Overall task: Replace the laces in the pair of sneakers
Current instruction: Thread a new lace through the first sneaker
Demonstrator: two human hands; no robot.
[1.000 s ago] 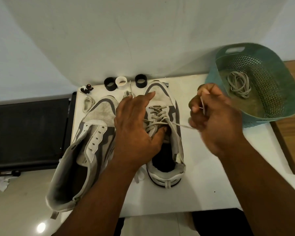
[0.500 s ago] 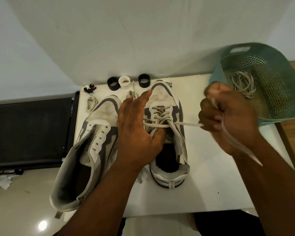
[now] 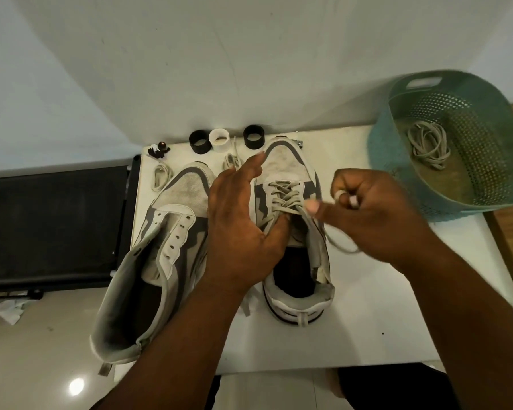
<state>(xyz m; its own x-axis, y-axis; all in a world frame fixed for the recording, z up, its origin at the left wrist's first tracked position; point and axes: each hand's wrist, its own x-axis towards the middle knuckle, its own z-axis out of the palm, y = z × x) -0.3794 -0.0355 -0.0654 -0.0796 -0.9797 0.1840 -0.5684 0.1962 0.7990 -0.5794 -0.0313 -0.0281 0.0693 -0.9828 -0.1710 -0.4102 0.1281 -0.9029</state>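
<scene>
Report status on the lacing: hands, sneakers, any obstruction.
Left hand steadies the right sneaker, thumb on its tongue. Right hand pinches the lace. Left sneaker unlaced. Nothing blocking.

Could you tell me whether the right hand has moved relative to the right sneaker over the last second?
Yes. The right hand, pinching the lace, has come back in toward the right sneaker after pulling out toward the basket.

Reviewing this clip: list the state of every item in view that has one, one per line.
Right sneaker: partly laced, upper eyelets open.
Left sneaker: unlaced, tongue area spread open.
Lace: threaded in right sneaker, free end looped.
Left hand: steadying right sneaker.
Right hand: pinching lace.
Basket: tilted, holds coiled laces.
</scene>
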